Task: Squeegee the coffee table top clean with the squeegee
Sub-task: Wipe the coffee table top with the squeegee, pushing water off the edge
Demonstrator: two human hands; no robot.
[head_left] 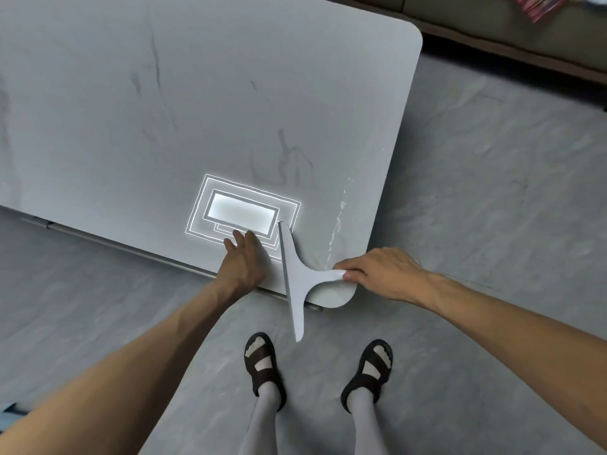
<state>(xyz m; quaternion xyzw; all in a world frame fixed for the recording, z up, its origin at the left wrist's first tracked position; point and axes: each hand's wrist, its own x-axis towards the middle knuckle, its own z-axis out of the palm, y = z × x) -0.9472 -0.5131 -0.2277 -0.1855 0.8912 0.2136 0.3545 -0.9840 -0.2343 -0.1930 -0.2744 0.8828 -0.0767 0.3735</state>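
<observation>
The person's sandalled feet stand on the floor just off the near right corner of the surface, and both forearms reach forward over that corner. The squeegee lies across the near edge there — its blade runs from the surface out past the edge, so the near end hangs over the floor. The right hand pinches the tip of the handle, fingers closed on it, wrist low and palm down. The left hand rests flat on the surface beside the blade, fingers open and holding nothing. A streak of water remains along the right edge. I judge the risk to be the light grip — pressure could twist the blade off the edge, leaving streaks or dripping water onto the floor.
</observation>
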